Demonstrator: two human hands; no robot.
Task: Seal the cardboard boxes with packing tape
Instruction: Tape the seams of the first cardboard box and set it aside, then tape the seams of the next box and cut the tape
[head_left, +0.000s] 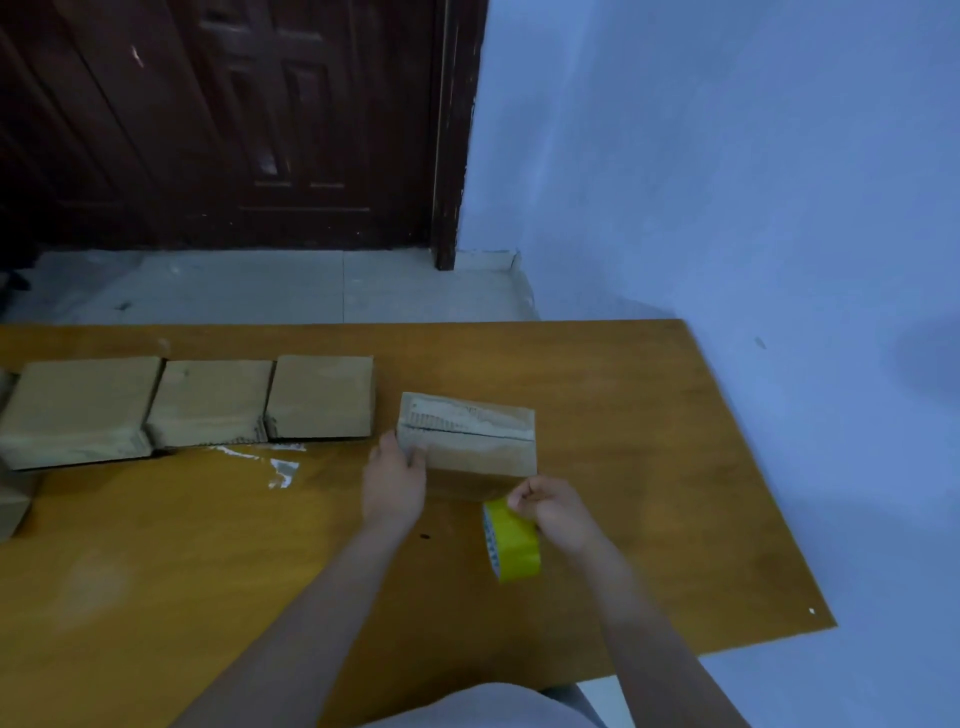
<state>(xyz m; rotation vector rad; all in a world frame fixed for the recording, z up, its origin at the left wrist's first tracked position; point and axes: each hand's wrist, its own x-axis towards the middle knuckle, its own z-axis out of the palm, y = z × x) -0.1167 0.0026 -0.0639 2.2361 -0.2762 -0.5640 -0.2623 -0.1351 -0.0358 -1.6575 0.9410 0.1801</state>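
- The broad orange-brown wooden surface (623, 415) carries everything at working height, with its right half bare; my guess is that bare stretch gives room to turn a box while taping.
- Three flat brown cardboard boxes (208, 400) sit in a row toward the far left edge, touching or nearly touching side by side. Lined up out of the way like that, they look either finished or queued; the picture does not show which.
- Part of another brown cardboard piece (13, 504) shows at the left border, too cropped to say more.
- The small brown cardboard box being worked on (467, 441) stands apart from the row, right in front of the person, its top seam facing up with a pale scuffed strip along it. It sits close so that both hands reach it easily.
- The left hand (395, 483) rests against the box's near left corner, thumb and fingers wrapped on the edge: this grip is closed on the box, likely to steady it against the pull of the tape.
- The right hand (558, 506) grips the tape roll just below the box's near right corner, fingers curled round it.
- The yellow roll of packing tape (511, 540) stands on edge, near the box, probably so a strip can run straight up over the seam.
- A crumpled scrap of clear tape (283, 470) lies on the surface in front of the row.
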